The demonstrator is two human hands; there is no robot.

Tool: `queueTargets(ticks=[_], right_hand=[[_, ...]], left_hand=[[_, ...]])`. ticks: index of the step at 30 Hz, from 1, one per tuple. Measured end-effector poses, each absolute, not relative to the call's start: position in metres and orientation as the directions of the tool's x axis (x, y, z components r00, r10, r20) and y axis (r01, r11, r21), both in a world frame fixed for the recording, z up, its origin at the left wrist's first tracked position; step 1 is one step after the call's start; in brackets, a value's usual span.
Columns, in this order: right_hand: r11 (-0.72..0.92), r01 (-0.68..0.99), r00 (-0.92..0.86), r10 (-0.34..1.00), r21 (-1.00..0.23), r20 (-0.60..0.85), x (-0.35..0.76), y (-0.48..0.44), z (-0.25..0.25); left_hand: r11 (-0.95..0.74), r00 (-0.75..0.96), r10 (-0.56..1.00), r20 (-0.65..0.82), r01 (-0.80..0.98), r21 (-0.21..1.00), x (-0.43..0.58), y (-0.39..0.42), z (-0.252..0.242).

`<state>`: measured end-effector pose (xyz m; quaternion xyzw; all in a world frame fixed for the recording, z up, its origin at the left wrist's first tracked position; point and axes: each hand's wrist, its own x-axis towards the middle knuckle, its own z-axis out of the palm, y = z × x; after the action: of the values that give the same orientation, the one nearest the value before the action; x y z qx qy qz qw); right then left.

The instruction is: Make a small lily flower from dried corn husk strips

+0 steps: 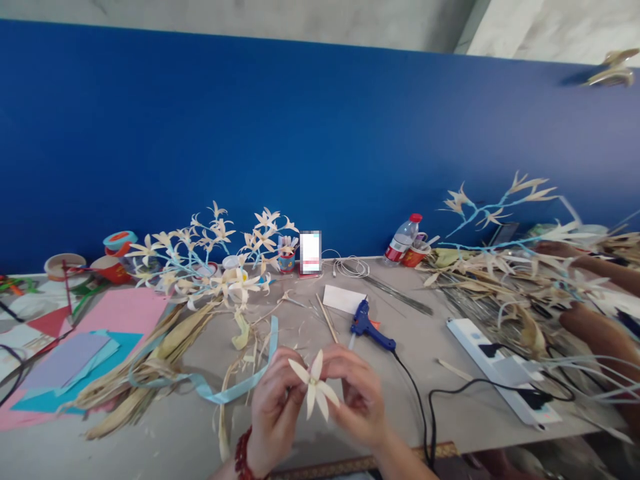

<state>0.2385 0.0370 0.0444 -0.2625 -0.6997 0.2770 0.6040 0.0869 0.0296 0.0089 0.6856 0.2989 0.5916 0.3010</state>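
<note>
A cream husk flower [314,385] with pointed petals faces me, low in the middle of the view. My left hand [274,400], with a dark red bead bracelet at its wrist, is closed at the flower's left side, its fingertips partly hidden. From the other side my right hand [357,393] is closed on the flower too, thumb near the lower petals. The stem is hidden behind the petals and fingers. A light blue ribbon [220,395] curls across the table to the left hand. Just beyond the right hand lies a blue glue gun [367,325].
Finished flower branches [193,250] stand at the back left, behind dry husks [170,347] and coloured paper [125,310]. A phone [311,253] leans near a bottle [403,239]. A power strip [500,373] with cords lies right. Another person's hand [583,327] is among husks there.
</note>
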Motion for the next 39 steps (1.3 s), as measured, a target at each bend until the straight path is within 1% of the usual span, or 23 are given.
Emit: queueTargets(ticks=[2,6,8,10,12,13,15,17,22,26,29,31,33,35,36,37,39], right_hand=[[0.69,0.018,-0.132,0.719,-0.724,0.682,0.239,0.036,0.041],[0.583,-0.047,-0.104,0.805,-0.811,0.584,0.238,0.034,0.033],[0.517,-0.088,-0.073,0.849,-0.851,0.523,0.236,0.035,0.03],[0.451,-0.13,-0.021,0.889,-0.883,0.457,0.235,0.037,0.028],[0.384,-0.183,0.031,0.922,-0.905,0.385,0.234,0.041,0.028],[0.359,-0.211,0.05,0.933,-0.909,0.357,0.234,0.043,0.027],[0.323,-0.246,0.074,0.946,-0.914,0.314,0.234,0.048,0.026],[0.308,-0.238,0.084,0.952,-0.921,0.296,0.234,0.051,0.025],[0.322,-0.191,0.045,0.946,-0.927,0.32,0.235,0.05,0.02],[0.316,-0.07,0.028,0.949,-0.946,0.315,0.238,0.047,0.017],[0.295,-0.01,0.042,0.955,-0.955,0.295,0.246,0.047,0.016],[0.288,-0.037,0.084,0.955,-0.957,0.284,0.254,0.05,0.013],[0.282,-0.109,0.144,0.953,-0.953,0.266,0.264,0.054,0.007],[0.273,-0.187,0.197,0.952,-0.944,0.236,0.275,0.058,-0.001],[0.269,-0.215,0.215,0.951,-0.939,0.224,0.281,0.06,-0.005],[0.264,-0.233,0.229,0.95,-0.936,0.211,0.287,0.062,-0.009],[0.252,-0.243,0.24,0.951,-0.937,0.193,0.296,0.063,-0.015]], left_hand=[[-0.614,0.113,0.787,0.607,0.045,0.788,0.087,0.029,0.006],[-0.519,0.058,0.853,0.519,-0.015,0.855,0.088,0.029,-0.002],[-0.41,0.024,0.91,0.414,-0.097,0.907,0.089,0.029,-0.007],[-0.26,0.018,0.962,0.271,-0.225,0.939,0.091,0.029,-0.01],[-0.122,0.035,0.989,0.145,-0.367,0.922,0.094,0.031,-0.008],[-0.074,0.047,0.993,0.104,-0.428,0.901,0.095,0.031,-0.006],[-0.014,0.067,0.996,0.055,-0.504,0.864,0.096,0.033,-0.001],[0.016,0.084,0.996,0.033,-0.529,0.849,0.096,0.034,0.004],[0.041,0.108,0.994,0.019,-0.528,0.848,0.094,0.035,0.005],[0.04,0.094,0.995,0.014,-0.547,0.836,0.091,0.036,0.003],[0.023,0.061,0.998,0.01,-0.519,0.855,0.088,0.038,0.002],[0.011,0.033,0.999,0.006,-0.487,0.874,0.086,0.039,-0.001],[-0.01,0.004,1.0,0.013,-0.437,0.899,0.081,0.04,-0.008],[-0.067,-0.025,0.998,0.062,-0.335,0.94,0.075,0.041,-0.015],[-0.119,-0.032,0.993,0.114,-0.255,0.96,0.072,0.042,-0.017],[-0.193,-0.044,0.981,0.188,-0.167,0.967,0.068,0.043,-0.019],[-0.374,-0.045,0.927,0.373,-0.003,0.927,0.059,0.047,-0.019]])
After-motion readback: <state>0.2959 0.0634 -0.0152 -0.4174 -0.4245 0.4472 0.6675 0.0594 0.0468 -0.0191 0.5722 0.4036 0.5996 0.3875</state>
